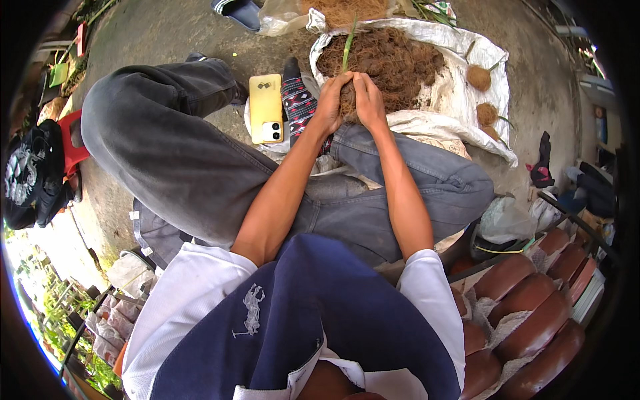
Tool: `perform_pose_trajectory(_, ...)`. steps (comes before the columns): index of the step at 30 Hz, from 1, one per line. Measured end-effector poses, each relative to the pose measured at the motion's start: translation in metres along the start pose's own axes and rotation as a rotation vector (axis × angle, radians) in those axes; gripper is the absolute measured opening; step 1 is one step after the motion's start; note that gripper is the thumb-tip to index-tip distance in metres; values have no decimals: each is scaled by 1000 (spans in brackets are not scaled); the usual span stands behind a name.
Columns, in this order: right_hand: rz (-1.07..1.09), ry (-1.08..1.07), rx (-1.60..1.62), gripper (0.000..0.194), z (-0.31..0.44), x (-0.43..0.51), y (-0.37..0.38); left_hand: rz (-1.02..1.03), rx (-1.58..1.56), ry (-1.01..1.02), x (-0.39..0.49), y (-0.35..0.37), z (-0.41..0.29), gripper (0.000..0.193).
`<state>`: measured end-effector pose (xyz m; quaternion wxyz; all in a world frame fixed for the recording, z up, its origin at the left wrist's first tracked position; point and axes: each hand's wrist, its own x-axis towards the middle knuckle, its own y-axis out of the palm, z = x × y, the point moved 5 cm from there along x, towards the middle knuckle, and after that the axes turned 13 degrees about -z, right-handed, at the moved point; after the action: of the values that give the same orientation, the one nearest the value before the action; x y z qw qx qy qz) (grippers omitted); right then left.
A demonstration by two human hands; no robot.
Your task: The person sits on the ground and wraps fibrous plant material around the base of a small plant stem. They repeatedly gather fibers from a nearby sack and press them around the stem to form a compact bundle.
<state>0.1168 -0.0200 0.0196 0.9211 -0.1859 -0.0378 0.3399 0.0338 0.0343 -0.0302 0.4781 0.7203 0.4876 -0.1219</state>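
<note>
Between my left hand (330, 102) and my right hand (369, 100) is a ball of brown coconut fibre (348, 102), pressed from both sides above my lower leg. A narrow green leaf (348, 47) stands up from the top of the ball, where my fingertips meet. Just beyond lies a heap of loose brown coir (400, 65) on a white woven sack (462, 107). On the sack's right part rest a round fibre ball (478, 77) with a short leaf and another fibre ball (486, 114), with a smaller fibre piece close below it.
A yellow phone (265, 102) lies beside my patterned sock (300, 105). Beyond are a dark slide sandal (240, 12) and a plastic bag (282, 17) by more fibre (345, 10). A red plastic stool (74, 145) is at left; brown glazed pots (535, 325) stand lower right.
</note>
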Motion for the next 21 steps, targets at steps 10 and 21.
perform_pose_trajectory(10,-8,-27,-87,45,-17,5,2,-120,18,123,3,-9,1,15)
perform_pose_trajectory(21,-114,139,-65,44,-28,9,-7,1,-33,18,-12,1,-8,20)
